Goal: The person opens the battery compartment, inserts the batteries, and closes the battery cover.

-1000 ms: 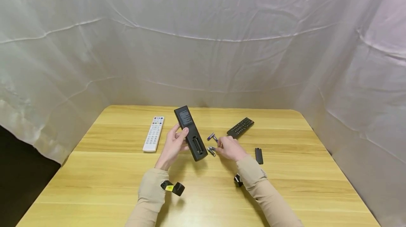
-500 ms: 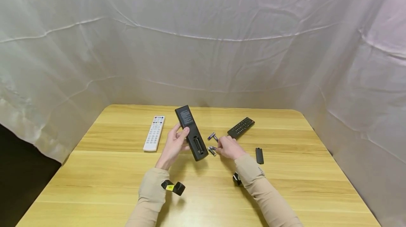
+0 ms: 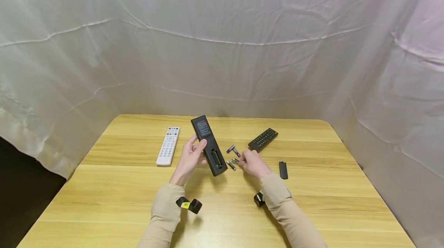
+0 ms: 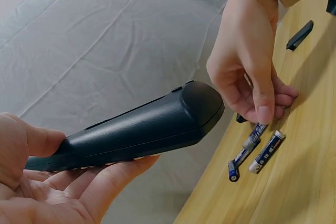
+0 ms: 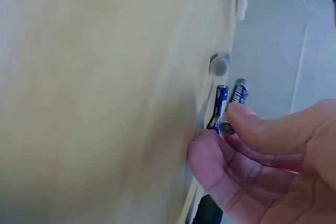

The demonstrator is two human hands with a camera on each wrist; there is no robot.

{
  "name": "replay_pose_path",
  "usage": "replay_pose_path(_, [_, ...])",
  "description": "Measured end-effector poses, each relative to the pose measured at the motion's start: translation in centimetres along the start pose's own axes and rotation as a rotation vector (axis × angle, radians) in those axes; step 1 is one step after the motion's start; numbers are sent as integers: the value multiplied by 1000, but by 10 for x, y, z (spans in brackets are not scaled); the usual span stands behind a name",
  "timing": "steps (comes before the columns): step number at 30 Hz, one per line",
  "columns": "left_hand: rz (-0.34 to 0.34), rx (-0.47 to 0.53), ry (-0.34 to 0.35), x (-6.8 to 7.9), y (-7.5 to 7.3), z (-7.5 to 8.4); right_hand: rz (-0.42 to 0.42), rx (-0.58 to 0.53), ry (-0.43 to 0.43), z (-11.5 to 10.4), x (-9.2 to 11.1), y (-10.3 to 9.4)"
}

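My left hand [image 3: 189, 159] grips a black remote control [image 3: 209, 146], tilted above the table with its back and open battery compartment [image 3: 216, 159] showing. In the left wrist view its thumb lies along one side, the fingers under the button side. My right hand [image 3: 254, 162] pinches one end of a battery [image 5: 239, 93] between thumb and fingers, close over the table. Just left of it lies another battery [image 3: 231, 165]. Two blue batteries [image 3: 230, 149] lie a little farther back, close together. The right hand's fingers partly hide the batteries in the right wrist view.
A white remote control [image 3: 168, 146] lies button side up at the left. Behind the right hand lies a second black remote control [image 3: 263, 139]. A black battery cover [image 3: 283, 170] is to the right on the wooden table [image 3: 333, 201]. Pale curtains [image 3: 222, 47] surround the table.
The right hand has drawn slightly to the right with the pinched battery, which now stands apart from the one beside it. The left hand and its remote control stay nearly still.
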State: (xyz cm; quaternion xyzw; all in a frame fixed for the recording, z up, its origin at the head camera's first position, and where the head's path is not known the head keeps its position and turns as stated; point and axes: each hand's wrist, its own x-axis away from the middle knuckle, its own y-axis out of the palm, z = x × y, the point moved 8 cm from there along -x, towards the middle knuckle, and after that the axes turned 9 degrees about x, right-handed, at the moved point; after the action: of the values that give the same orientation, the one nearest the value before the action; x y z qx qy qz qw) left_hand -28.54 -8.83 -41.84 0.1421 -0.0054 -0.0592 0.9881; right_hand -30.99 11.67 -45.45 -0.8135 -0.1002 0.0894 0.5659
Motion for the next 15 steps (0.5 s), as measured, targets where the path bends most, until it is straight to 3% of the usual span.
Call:
replay_pose_path(10, [5, 4, -6, -1, 1, -1, 134, -210, -31, 6, 14, -16])
replay_pose_path(15, [-1, 6, -3, -1, 2, -1, 166, -231, -102, 3, 20, -22])
